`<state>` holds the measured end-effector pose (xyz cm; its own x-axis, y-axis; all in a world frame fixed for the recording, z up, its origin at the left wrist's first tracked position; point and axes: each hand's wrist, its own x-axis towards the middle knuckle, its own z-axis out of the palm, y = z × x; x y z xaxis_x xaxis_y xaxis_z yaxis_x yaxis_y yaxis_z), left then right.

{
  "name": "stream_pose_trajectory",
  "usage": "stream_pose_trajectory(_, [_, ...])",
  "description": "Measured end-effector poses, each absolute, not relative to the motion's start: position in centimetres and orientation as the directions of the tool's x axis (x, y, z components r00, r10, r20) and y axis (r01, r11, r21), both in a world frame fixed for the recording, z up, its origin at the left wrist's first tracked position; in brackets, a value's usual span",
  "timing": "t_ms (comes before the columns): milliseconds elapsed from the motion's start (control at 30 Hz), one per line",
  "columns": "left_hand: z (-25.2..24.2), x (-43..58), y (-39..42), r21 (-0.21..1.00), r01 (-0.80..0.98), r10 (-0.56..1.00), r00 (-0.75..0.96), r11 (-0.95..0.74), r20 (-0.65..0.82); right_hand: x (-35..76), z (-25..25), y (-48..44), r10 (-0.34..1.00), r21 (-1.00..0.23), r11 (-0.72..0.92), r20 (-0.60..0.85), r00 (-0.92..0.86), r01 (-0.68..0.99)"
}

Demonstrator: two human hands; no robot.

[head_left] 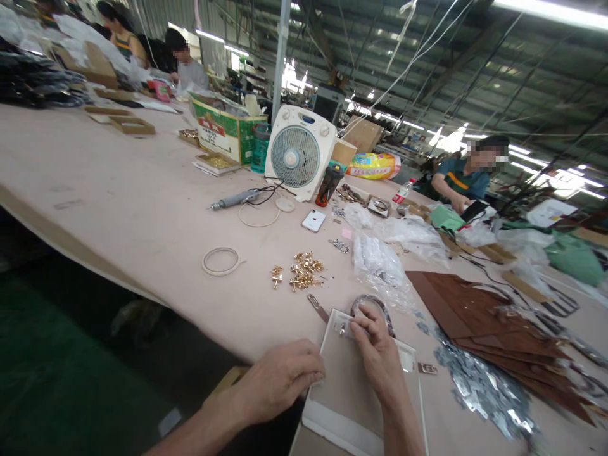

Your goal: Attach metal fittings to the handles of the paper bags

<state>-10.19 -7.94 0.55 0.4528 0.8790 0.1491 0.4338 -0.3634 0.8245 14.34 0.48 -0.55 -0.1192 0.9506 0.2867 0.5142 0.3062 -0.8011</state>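
A flat beige bag-like panel with white edges lies at the table's front edge. My left hand has its fingers curled together at the panel's left edge; anything between the fingertips is hidden. My right hand reaches over the panel's top end, fingers bent and pressed together beside a small shiny metal fitting. What its fingertips grip is too small to name. Behind that hand curves a dark handle that looks wrapped in clear film. A brown strap with a metal end sticks out at the top left.
Gold-coloured hardware lies ahead, near a tape roll. To the right are flat metal plates and brown leather-like sheets. A phone, corded tool and fan stand farther back. A co-worker works across the table.
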Motion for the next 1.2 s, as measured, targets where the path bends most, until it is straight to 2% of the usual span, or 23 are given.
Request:
stream_pose_trajectory(267, [0.4,-9.9,-7.7,0.832,0.44,0.896,0.42,-0.338,0.142,13.4,0.0,0.2,0.941,-0.785,0.339,0.285,-0.183,0.519])
stream_pose_trajectory(733, [0.7,-9.6,-7.6,0.848,0.44,0.914,0.389,-0.295,0.116,12.9,-1.2,0.4,0.933,-0.75,0.353,0.326,-0.152,0.56])
stream_pose_trajectory(1200, [0.2,-9.7,-7.5,0.843,0.455,0.912,0.398,-0.288,0.097,12.1,-1.8,-0.1,0.898,-0.602,0.384,0.419,-0.132,0.7])
